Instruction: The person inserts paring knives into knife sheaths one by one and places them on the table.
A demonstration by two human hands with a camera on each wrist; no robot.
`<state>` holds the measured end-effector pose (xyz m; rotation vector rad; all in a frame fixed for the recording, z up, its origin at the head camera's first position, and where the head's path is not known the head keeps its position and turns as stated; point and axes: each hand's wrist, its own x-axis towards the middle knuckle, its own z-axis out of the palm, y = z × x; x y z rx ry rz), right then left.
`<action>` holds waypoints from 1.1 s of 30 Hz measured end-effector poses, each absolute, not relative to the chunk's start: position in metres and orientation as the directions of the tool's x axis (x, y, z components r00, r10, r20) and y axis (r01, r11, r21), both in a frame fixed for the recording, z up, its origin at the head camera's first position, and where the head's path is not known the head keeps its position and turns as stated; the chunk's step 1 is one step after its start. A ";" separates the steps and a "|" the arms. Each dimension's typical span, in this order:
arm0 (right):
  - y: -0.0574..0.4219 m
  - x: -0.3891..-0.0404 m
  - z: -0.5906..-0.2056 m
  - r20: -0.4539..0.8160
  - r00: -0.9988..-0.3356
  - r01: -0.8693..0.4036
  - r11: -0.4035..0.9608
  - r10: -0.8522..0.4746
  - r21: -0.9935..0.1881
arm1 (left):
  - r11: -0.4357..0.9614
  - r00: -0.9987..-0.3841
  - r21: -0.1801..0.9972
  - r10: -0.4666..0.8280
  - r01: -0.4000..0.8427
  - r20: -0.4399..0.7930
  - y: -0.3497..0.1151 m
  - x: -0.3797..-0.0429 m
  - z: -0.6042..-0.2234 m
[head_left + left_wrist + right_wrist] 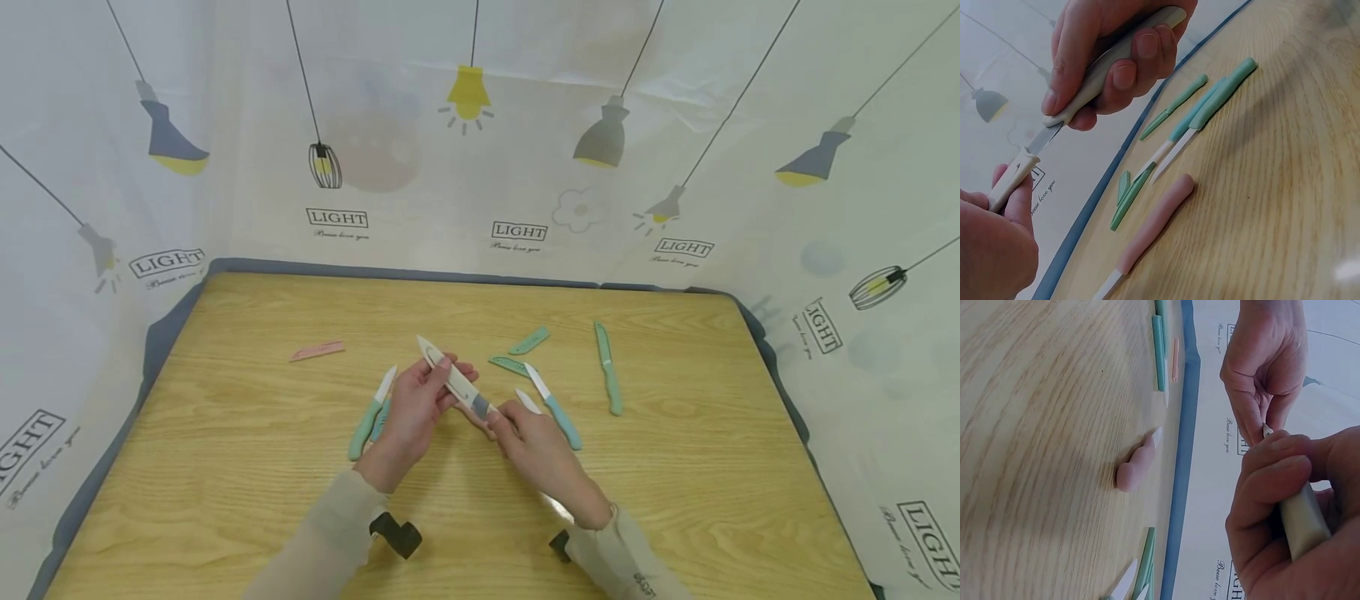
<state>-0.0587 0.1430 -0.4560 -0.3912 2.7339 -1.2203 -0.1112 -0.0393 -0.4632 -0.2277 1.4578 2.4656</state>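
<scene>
Above the table, a paring knife with a cream handle (1100, 78) sits partly in a cream sheath (452, 377). My left hand (415, 406) pinches the sheath between thumb and fingers. In the left wrist view, a short stretch of bare blade (1044, 137) shows between sheath and handle. My right hand (534, 442) grips the handle with curled fingers; the right wrist view shows the handle end (1305, 524) in its palm. Below both hands a pink-handled knife (1157, 222) lies on the table, mostly covered by them in the head view.
Left of my hands lie a green-handled knife (365, 427) and a pink sheath (317, 351). Green sheaths (529, 340) lie beyond the hands, near a blue-handled knife (562, 421). Farther right is a green knife (609, 371). A printed curtain (427, 225) surrounds the wooden table.
</scene>
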 end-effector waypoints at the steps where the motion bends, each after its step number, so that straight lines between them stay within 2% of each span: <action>1: 0.143 -0.059 -0.456 -0.007 -0.959 -0.183 0.641 -0.283 -0.745 | -0.458 -0.951 0.834 0.149 -0.309 -0.271 -0.039 -0.111 -0.463; 33: 0.138 -0.063 -0.451 -0.044 -0.965 -0.141 0.654 -0.258 -0.744 | -0.448 -0.955 0.843 0.147 -0.296 -0.257 -0.030 -0.106 -0.465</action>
